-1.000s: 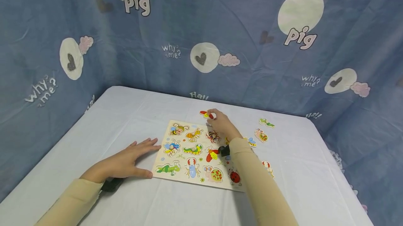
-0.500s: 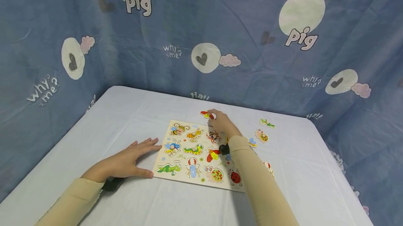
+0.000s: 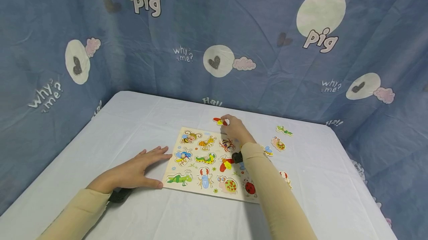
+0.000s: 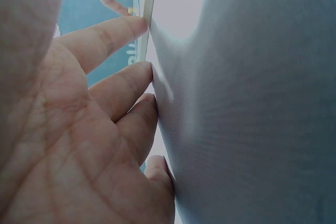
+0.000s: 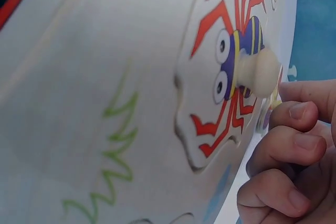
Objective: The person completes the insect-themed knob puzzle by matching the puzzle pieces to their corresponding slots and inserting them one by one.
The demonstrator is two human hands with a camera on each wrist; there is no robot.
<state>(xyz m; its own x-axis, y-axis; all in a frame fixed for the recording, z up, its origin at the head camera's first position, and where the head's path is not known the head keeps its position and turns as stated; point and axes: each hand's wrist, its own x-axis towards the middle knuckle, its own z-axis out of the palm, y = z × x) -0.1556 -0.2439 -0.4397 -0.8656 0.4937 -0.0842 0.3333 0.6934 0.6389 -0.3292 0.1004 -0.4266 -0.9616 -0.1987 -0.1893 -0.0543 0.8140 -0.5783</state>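
Note:
A wooden knob puzzle board (image 3: 192, 165) with insect pictures lies on the white table. My left hand (image 3: 135, 170) spreads its fingers along the board's left edge, thumb at the near corner; in the left wrist view its fingertips (image 4: 137, 24) meet the edge. Beyond the board's far edge, my right hand (image 3: 235, 130) pinches a red and yellow bug puzzle piece (image 3: 217, 121), partly hidden by its fingers. In the right wrist view, the curled right hand (image 5: 294, 150) is just past the spider piece (image 5: 244, 61), whose knob stands up. The pinch itself is largely hidden.
Loose pieces lie right of the board: a green grasshopper (image 3: 284, 130), a snail (image 3: 278, 143), a blue and yellow winged insect (image 3: 268, 151) and a red-horned beetle (image 3: 285, 178), partly behind the right sleeve (image 3: 267, 180). A blue printed curtain (image 3: 160, 73) hangs behind the table.
Hardly anything differs. The right hand stays at the red and yellow bug piece with only a slight shift of its wrist; the left hand keeps its place at the board's edge.

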